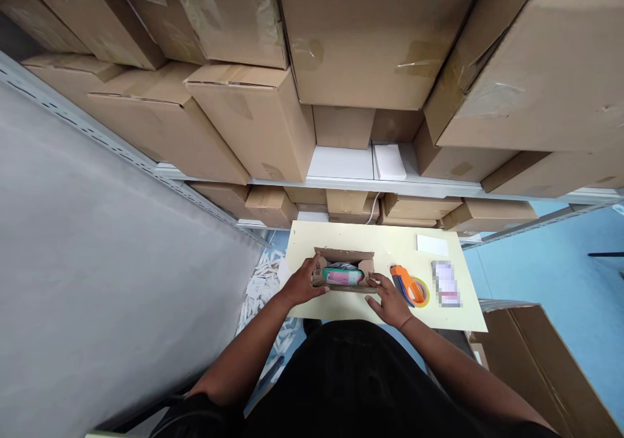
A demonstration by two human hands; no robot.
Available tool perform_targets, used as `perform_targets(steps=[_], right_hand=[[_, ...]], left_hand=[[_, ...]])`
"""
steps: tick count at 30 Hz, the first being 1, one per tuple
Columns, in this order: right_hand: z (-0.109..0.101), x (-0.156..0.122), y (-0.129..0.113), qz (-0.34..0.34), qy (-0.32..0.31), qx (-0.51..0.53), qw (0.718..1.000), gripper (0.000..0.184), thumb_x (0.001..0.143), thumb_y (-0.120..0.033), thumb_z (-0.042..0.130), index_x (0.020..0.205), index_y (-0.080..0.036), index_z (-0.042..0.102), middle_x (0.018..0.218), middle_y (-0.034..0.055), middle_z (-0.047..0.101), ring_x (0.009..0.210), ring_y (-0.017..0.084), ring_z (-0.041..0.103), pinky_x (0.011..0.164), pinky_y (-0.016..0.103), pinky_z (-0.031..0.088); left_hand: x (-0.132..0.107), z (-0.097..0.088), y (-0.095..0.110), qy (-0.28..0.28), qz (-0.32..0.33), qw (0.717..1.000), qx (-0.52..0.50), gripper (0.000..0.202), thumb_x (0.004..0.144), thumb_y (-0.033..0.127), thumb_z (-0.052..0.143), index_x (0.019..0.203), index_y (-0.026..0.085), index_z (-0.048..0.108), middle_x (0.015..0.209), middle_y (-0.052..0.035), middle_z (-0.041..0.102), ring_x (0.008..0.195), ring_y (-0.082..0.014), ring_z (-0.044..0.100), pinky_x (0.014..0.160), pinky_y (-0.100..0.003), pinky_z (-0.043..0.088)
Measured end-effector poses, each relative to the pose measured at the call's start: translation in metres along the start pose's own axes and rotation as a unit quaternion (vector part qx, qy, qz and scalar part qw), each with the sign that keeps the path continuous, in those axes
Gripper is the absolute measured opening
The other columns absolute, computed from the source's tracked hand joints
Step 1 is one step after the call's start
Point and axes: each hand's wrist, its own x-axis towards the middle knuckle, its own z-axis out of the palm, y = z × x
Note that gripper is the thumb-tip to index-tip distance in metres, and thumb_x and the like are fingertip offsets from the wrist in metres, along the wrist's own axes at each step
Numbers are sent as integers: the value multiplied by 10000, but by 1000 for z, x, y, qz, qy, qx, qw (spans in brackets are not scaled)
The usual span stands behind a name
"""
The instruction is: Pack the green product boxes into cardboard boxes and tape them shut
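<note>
A small open cardboard box [344, 257] sits on a pale yellow table [385, 240], holding a green and pink packet [342, 276]. My left hand [301, 284] grips the box's left end, fingers curled on the near flap. My right hand [389, 299] rests at the box's right near corner, fingers bent against the flap [348, 288].
An orange tape dispenser with yellow tape [410, 286] lies right of the box, then a blurred card [446, 283] and a white slip [432, 245]. Shelves stacked with brown cartons [253, 116] rise behind. White scraps [260, 288] litter the floor left; another carton [541, 366] stands at right.
</note>
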Motion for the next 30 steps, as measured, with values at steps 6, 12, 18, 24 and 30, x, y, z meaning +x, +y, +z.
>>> perform_targets(steps=[6, 12, 18, 24, 30], right_hand=[[1, 29, -9, 88, 53, 93, 990, 304, 1000, -458, 510, 1010, -233, 713, 1115, 105, 639, 1086, 274, 644, 977, 443, 547], [28, 34, 4, 207, 153, 79, 963, 351, 850, -524, 639, 988, -229, 509, 986, 63, 559, 813, 230, 588, 765, 401, 544], [33, 34, 8, 213, 133, 77, 965, 382, 853, -518, 626, 1069, -235, 488, 986, 55, 591, 805, 231, 594, 751, 383, 526], [31, 34, 0, 235, 125, 62, 962, 398, 862, -529, 602, 1099, -222, 510, 1044, 85, 621, 865, 248, 614, 797, 395, 527], [24, 40, -6, 247, 105, 80, 960, 315, 923, -538, 506, 1021, -239, 525, 972, 60, 632, 842, 241, 625, 768, 368, 512]], left_hand=[[-17, 11, -2, 92, -13, 994, -48, 751, 929, 390, 628, 1594, 278, 296, 1505, -136, 435, 1144, -238, 651, 928, -397, 584], [-6, 14, -9, 107, -27, 991, -70, 852, 905, 330, 640, 1636, 304, 203, 1554, -129, 406, 921, -152, 654, 788, -332, 589], [-5, 12, -14, 96, 14, 992, -76, 497, 959, 373, 588, 1438, 254, 526, 1533, -115, 474, 1013, -187, 663, 873, -343, 583], [-3, 29, -4, 191, -22, 981, -2, 224, 1001, 333, 499, 1151, 220, 620, 1220, -83, 618, 1005, -206, 675, 887, -355, 562], [11, 38, -6, 212, -23, 971, 109, 157, 972, 298, 547, 1089, 209, 603, 1153, -101, 617, 990, -244, 679, 859, -358, 551]])
